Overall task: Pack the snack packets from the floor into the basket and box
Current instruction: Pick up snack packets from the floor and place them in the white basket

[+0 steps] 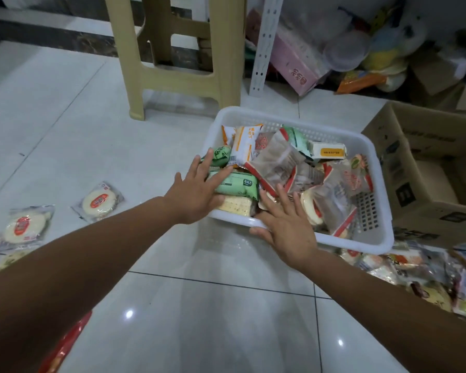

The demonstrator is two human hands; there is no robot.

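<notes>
Both hands are flat, fingers straight, gripping nothing: the left hand (197, 192) presses the green packet (233, 184) in the basket (361, 239), the right hand (285, 227) lies over its near rim. Press evenly; loose packets (100, 201) wait at 9 and 4 o'clock, the box (428, 157) at 3.

Left hand (194, 195), right hand (288, 230) — at basket (347, 241)

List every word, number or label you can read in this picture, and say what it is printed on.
No text reads clearly.
Pink box: red characters, blurred.
Green packet: dark label, too small.
Orange and white packet: characters and barcode, blurred.
Cardboard box: dark print, blurred.
</notes>
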